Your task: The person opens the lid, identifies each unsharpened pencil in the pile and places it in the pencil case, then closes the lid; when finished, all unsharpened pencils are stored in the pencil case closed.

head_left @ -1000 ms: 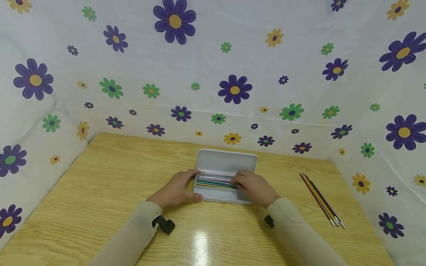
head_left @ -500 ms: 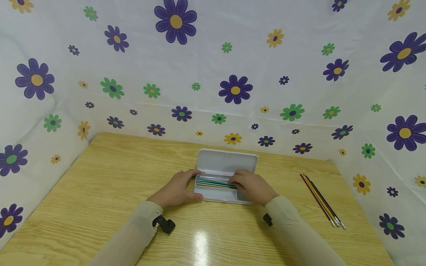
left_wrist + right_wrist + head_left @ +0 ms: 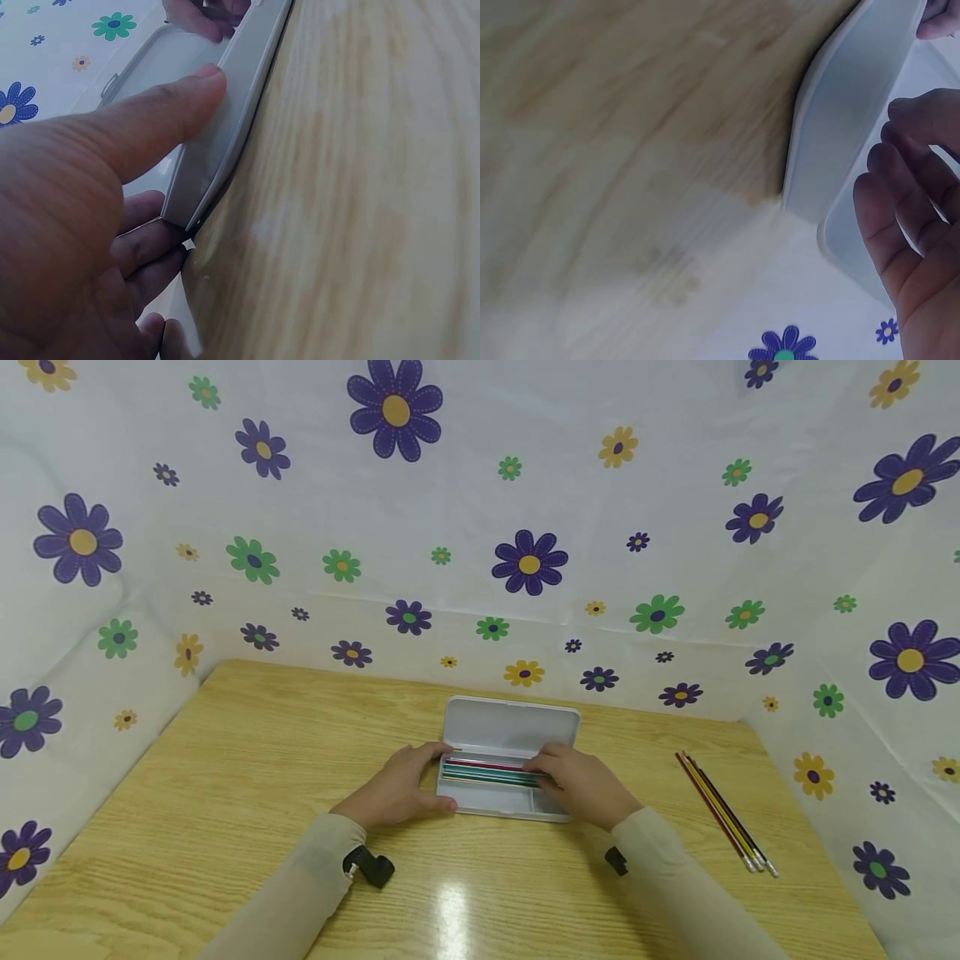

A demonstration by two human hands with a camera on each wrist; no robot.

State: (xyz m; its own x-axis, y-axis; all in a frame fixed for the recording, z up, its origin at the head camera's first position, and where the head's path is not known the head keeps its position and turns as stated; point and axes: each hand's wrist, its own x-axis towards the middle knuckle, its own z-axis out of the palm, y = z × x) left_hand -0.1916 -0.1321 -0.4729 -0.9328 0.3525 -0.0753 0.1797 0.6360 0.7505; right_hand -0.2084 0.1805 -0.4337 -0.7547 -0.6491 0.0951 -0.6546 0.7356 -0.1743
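A light grey pencil case [image 3: 487, 797] lies on the table with its lid [image 3: 491, 727] raised at the back. Red, green and yellowish pencils [image 3: 487, 774] lie lengthwise in its rear compartment. My left hand [image 3: 396, 789] grips the case's left end; in the left wrist view its thumb [image 3: 199, 94] lies against the front wall, with fingers round the end. My right hand [image 3: 588, 787] reaches into the right part of the case, thumb and fingers about the right ends of the pencils, which it covers. In the right wrist view those fingers [image 3: 889, 210] are bent and the pencils are hidden.
Several loose pencils [image 3: 726, 814], dark red, yellow and black with white ends, lie together on the wooden table [image 3: 300, 727] at the right. A flowered white cloth [image 3: 450, 502] surrounds the table at the back and sides.
My right hand has shifted slightly right at the pencils. A red pencil now shows more plainly at the back of the row. My left hand and the case have stayed in place.
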